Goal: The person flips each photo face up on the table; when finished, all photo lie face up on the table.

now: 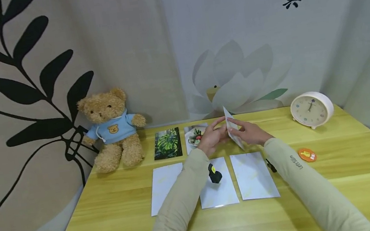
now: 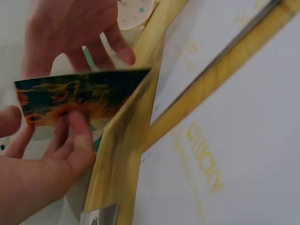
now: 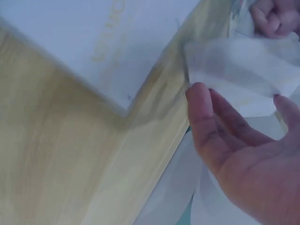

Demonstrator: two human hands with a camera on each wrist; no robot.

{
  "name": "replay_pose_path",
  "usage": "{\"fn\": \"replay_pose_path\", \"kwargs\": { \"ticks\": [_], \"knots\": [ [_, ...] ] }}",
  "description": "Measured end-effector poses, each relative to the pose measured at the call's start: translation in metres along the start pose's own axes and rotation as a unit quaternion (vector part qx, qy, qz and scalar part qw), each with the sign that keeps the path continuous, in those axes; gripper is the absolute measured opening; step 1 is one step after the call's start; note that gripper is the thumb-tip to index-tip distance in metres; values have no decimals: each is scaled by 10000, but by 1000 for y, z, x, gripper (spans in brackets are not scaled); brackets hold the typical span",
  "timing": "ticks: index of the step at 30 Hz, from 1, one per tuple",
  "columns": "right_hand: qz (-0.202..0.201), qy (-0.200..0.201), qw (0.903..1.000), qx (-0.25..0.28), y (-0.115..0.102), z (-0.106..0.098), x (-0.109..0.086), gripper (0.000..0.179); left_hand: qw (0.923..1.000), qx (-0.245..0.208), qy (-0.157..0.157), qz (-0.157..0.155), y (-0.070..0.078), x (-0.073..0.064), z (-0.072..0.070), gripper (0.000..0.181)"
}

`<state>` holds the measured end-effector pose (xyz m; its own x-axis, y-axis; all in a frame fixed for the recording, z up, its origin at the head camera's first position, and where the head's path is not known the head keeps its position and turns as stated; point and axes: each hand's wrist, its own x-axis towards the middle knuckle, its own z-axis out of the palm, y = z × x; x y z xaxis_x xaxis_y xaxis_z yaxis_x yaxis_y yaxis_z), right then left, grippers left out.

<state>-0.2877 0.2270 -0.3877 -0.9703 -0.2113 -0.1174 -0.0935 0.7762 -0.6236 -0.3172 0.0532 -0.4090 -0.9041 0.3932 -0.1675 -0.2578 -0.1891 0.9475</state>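
Both hands hold a sunflower card [image 2: 51,96] upright above the far part of the table. Its white back [image 3: 234,70] faces right. My left hand [image 1: 211,138] is on the picture side, bent fingertips against the lower part of the picture in the left wrist view. My right hand [image 1: 252,133] grips the card from the right, fingers and thumb at its edges in the right wrist view. Just left of the hands lie a green leaf picture card [image 1: 167,144] and a potted plant picture card [image 1: 190,133], the latter partly hidden by the left hand.
Nearer lie three white-faced cards: a left card [image 1: 165,183], a middle card [image 1: 219,196] and a right card [image 1: 255,176], with the left forearm crossing over the first two. A teddy bear [image 1: 112,128] sits at left. An orange disc [image 1: 307,155] and a clock [image 1: 310,109] are at right.
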Motion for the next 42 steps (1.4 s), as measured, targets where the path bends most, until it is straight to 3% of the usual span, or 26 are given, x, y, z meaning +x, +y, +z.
{"fn": "replay_pose_path", "kwargs": {
  "ticks": [4,6,13,19,22,26,29,32,37,42],
  "knots": [
    [23,114,9985,540,-3,-4,-1,68,9979,-253,-597,-6,-1,0,5,47],
    [22,179,9968,775,-6,-7,-2,70,9971,-301,-689,-73,-1,0,8,48],
    [-203,349,9787,2015,-13,-18,-7,59,9977,178,-628,194,11,-1,15,55],
    [-238,470,9654,2553,-7,-25,-9,55,9938,991,-400,310,18,-5,14,65],
    [-156,1058,9557,2743,-2,-23,-11,52,9916,1257,-164,253,16,-8,11,71],
    [-28,2178,9318,2904,4,-16,-10,40,9890,1462,189,119,12,-16,1,78],
    [-98,2833,9115,2981,8,-13,-9,33,9876,1545,172,219,13,-22,-5,78],
    [-150,3238,9015,2867,12,-13,-7,30,9871,1564,-11,340,16,-26,-8,75],
    [74,3391,9089,2425,16,-14,-6,33,9854,1679,-101,277,21,-27,-10,70],
    [345,3142,9368,1496,20,-14,-7,38,9831,1817,-142,143,22,-25,-14,63]
  ]
}}
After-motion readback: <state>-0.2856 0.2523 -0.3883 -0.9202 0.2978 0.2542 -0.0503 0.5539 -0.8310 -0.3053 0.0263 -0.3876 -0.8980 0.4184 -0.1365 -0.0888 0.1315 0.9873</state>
